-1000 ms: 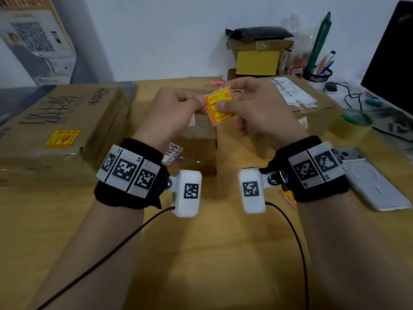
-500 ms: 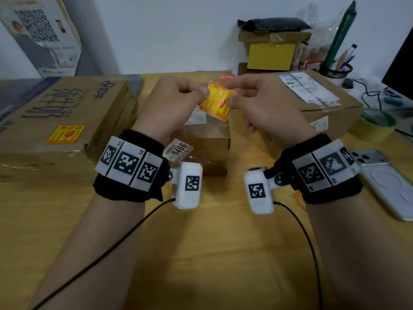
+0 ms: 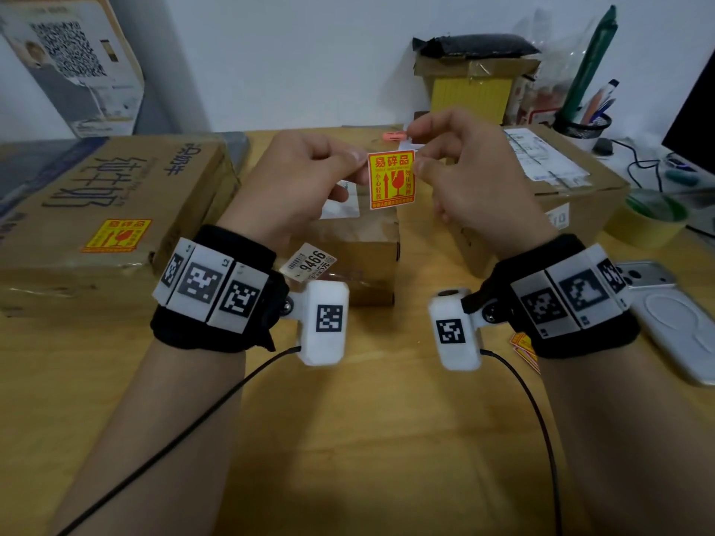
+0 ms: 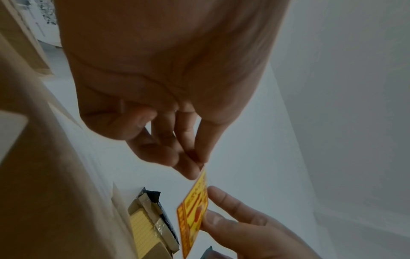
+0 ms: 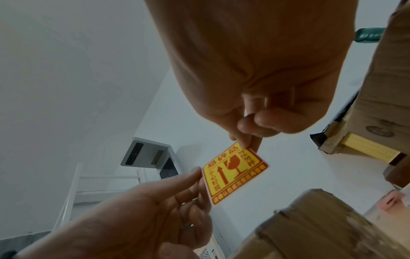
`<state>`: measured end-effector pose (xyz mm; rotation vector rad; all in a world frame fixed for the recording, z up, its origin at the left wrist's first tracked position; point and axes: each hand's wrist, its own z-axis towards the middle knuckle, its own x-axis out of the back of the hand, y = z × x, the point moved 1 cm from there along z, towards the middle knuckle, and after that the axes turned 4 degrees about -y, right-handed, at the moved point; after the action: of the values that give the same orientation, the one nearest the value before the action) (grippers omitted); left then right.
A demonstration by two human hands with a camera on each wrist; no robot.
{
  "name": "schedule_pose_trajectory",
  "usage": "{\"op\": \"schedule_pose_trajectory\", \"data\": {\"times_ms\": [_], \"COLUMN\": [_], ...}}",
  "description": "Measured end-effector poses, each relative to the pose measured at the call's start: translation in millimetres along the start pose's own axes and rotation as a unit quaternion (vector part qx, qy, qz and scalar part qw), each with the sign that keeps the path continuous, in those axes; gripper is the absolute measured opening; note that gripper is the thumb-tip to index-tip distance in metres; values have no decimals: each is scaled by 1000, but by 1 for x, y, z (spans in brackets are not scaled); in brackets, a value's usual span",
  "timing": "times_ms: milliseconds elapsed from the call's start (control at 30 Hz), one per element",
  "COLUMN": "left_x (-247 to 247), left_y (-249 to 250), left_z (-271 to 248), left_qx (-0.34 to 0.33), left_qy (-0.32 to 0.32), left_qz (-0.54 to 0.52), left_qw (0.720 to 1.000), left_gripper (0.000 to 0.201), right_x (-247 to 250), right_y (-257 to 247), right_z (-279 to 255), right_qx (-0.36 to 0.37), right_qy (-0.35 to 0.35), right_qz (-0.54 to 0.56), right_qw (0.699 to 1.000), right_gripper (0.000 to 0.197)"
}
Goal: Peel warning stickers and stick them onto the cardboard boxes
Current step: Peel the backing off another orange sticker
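Observation:
A yellow and red warning sticker [image 3: 391, 179] hangs upright in the air between both hands, above a small cardboard box [image 3: 360, 249]. My left hand [image 3: 309, 176] pinches its left edge; my right hand [image 3: 460, 168] pinches its upper right corner. The left wrist view shows the sticker [image 4: 195, 212] edge-on below the left fingertips. In the right wrist view the sticker [image 5: 233, 171] faces the camera, pinched at its top corner. A large flat cardboard box [image 3: 96, 210] at left carries a stuck sticker [image 3: 116, 236]. Another cardboard box [image 3: 549, 195] stands at right.
A phone [image 3: 673, 323] lies at right near spare stickers [image 3: 524, 348] by my right wrist. A tape roll [image 3: 650, 222], a pen holder [image 3: 580, 125] and a yellow box [image 3: 470, 92] stand at the back right. A monitor [image 3: 696, 110] is at far right.
The sticker has turned from tilted to upright, and both hands have shifted slightly with it. The view has moved closer and a little left.

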<state>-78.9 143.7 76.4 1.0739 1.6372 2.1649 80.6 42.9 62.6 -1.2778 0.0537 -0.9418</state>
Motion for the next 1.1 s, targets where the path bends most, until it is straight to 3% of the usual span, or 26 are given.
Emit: {"op": "schedule_pose_trajectory", "data": {"times_ms": [567, 1100], "left_x": [-7, -8], "left_y": [0, 4], "left_z": [0, -2], "left_qx": [-2, 8], "left_qy": [-67, -58], "left_qz": [-62, -60], "left_qw": [996, 996], "left_gripper": [16, 21], "right_x": [3, 2], "right_y": [1, -2], "right_z": [0, -2], "right_qx": [1, -1], "right_qy": [3, -10], "right_qz": [-6, -11], "right_qw": [1000, 1000], "right_gripper": [25, 23]}}
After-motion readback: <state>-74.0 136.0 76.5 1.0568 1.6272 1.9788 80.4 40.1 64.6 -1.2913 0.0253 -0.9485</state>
